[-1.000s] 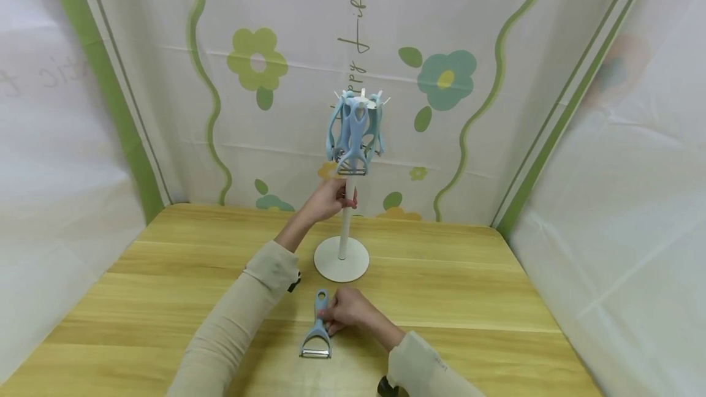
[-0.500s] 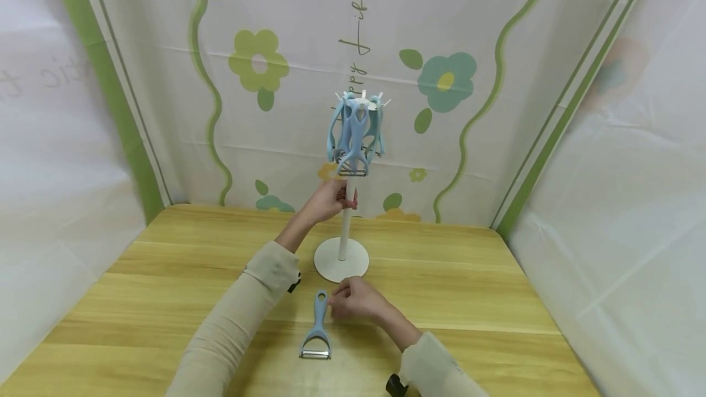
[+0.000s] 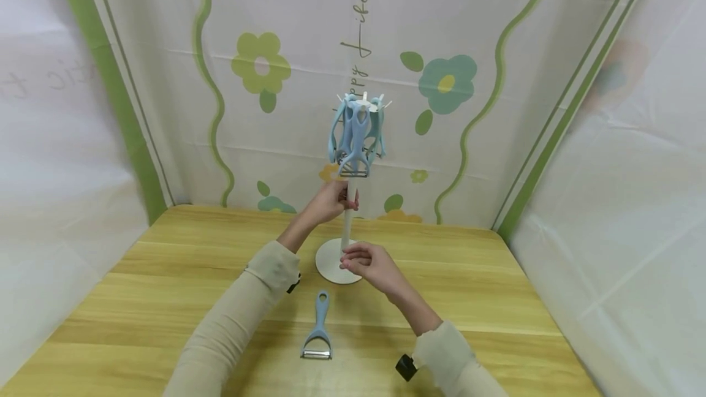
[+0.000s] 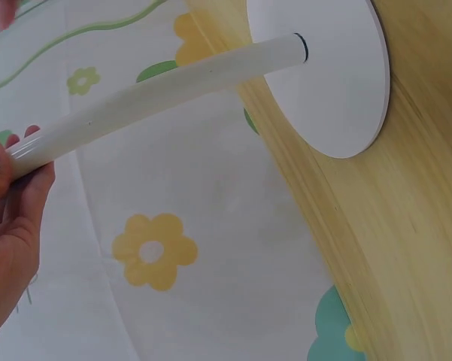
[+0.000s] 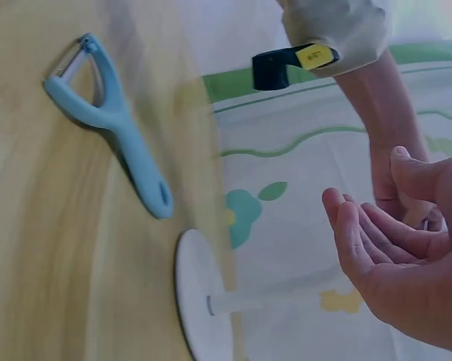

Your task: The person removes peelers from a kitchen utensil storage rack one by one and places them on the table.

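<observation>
A white stand (image 3: 346,230) with a round base (image 3: 328,261) stands toward the back of the table. My left hand (image 3: 329,202) grips its pole below the top; the left wrist view shows the fingers and thumb around the pole (image 4: 165,94). Several blue peelers (image 3: 357,136) hang from the hooks at the top. One light blue peeler (image 3: 320,322) lies on the table in front of the base, blade end toward me. My right hand (image 3: 376,268) is in the air before the stand, holding nothing, its fingers loosely bent in the right wrist view.
The wooden table (image 3: 469,305) reaches back to a white curtain (image 3: 309,11) with printed flowers. More white curtain (image 3: 618,213) closes off the right side, and another stretch (image 3: 49,201) the left.
My right hand has let go of the peeler on the table and moved up and forward toward the stand. The left hand keeps its grip on the pole.
</observation>
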The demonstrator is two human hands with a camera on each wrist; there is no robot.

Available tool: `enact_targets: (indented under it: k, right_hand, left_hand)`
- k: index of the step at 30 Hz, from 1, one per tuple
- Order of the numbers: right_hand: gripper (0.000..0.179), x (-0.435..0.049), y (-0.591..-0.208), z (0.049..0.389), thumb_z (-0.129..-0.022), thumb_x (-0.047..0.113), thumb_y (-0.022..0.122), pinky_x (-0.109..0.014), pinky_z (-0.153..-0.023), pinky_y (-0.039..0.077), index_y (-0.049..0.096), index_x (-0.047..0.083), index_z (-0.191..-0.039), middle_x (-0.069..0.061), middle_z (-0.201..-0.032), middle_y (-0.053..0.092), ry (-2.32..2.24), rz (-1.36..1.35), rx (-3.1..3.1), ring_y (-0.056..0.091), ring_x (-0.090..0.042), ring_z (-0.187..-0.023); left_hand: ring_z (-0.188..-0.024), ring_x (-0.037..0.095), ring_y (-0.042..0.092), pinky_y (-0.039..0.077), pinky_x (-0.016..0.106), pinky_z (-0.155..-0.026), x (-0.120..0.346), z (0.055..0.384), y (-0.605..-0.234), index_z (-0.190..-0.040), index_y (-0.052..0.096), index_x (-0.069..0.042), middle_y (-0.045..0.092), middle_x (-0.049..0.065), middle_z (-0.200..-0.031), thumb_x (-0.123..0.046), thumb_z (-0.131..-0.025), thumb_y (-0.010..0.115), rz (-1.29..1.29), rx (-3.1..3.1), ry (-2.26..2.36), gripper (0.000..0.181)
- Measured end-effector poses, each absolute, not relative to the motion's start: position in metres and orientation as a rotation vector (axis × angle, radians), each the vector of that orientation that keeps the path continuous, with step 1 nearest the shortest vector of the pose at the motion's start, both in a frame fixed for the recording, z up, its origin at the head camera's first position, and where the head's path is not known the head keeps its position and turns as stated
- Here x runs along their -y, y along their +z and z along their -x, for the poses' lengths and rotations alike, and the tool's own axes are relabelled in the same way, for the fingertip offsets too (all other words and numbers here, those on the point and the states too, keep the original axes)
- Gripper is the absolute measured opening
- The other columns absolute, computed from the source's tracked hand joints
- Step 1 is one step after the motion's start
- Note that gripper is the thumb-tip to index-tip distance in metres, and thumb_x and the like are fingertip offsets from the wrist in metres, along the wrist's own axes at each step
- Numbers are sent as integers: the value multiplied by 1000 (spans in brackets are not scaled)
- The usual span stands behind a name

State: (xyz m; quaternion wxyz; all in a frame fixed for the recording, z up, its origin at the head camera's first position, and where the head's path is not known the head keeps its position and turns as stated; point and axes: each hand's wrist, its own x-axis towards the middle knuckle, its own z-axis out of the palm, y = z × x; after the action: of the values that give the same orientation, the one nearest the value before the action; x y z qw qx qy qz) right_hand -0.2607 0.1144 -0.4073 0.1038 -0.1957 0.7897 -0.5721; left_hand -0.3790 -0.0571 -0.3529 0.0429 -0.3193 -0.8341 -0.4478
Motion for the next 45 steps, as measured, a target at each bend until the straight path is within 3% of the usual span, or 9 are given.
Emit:
enact_targets:
  k: [5,10,20,24,30,39,45]
  right_hand:
    - [37,-115,-392,260,-99,13,63,-32,-95,57,57,-5,-131,-22,-124,66,-1740,637,-2358,66,-36,-115]
    - [37,-113,-376,260,-97,15,65,-30,-96,55,59,0,-130,-18,-124,67,-1771,648,-2421,66,-32,-114]
    - [30,-108,-343,262,-95,5,65,-21,-91,55,62,-5,-123,-24,-119,68,-1916,730,-2486,67,-35,-111]
    - [30,-108,-332,266,-95,3,65,-20,-89,56,61,-9,-122,-27,-118,67,-1979,773,-2490,67,-38,-110]
    - [27,-110,-318,270,-94,0,65,-23,-87,58,62,-9,-120,-28,-114,68,-2051,802,-2502,70,-31,-106]
    - [27,-112,-301,273,-94,1,66,-18,-87,56,62,-6,-120,-24,-114,69,-2050,799,-2582,68,-32,-107]
    - [28,-111,-293,276,-94,1,66,-18,-88,56,62,-7,-121,-24,-115,70,-2074,803,-2607,69,-24,-106]
  left_hand:
    - [-89,32,73,61,34,-79,58,380,-356,-92,63,-1,70,17,-90,8,-94,60,970,2558,-1363,9]
    - [-87,33,73,61,32,-77,58,382,-359,-93,63,1,70,18,-89,7,-94,61,969,2546,-1365,7]
    - [-85,28,71,59,30,-74,60,383,-360,-91,64,0,69,14,-87,11,-91,58,975,2546,-1275,13]
    - [-88,25,70,59,33,-77,59,384,-359,-96,66,2,70,16,-92,14,-88,56,968,2553,-1194,18]
    - [-93,28,72,61,36,-81,58,383,-357,-108,67,6,71,20,-100,12,-88,57,958,2557,-1173,23]
    - [-85,25,72,61,32,-79,56,383,-356,-101,65,4,72,16,-90,10,-92,59,962,2541,-1308,13]
    - [-84,26,72,61,34,-79,56,383,-354,-100,64,4,71,18,-89,14,-91,57,987,2529,-1304,15]
